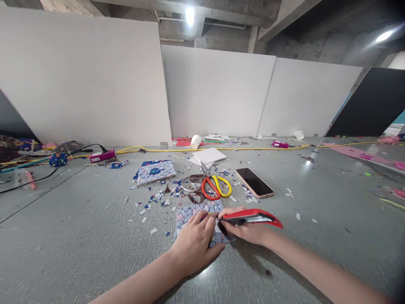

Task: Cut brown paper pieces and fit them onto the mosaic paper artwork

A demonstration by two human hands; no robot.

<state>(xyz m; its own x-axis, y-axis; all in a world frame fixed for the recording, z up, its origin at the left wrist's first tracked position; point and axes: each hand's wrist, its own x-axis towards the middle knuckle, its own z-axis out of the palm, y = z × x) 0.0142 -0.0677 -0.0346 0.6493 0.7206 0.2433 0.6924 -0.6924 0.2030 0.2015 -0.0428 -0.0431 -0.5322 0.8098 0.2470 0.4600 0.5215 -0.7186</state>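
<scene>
Grey bench (95,236) surface: we press our left hand (193,245) flat on a small blue-and-pink mosaic-patterned sheet (194,211), while our right hand (245,230) grips a red utility knife (251,217) at its edge. Beyond lie orange-and-yellow-handled scissors (215,187), paper scraps, and a black smartphone (254,182).

No words, numbers or signs are showing clearly enough to read on anything here; the red utility knife (251,218) is showing no readable brand.

The knife's (249,218) blade tip seems hidden beneath the left hand (194,242).
</scene>
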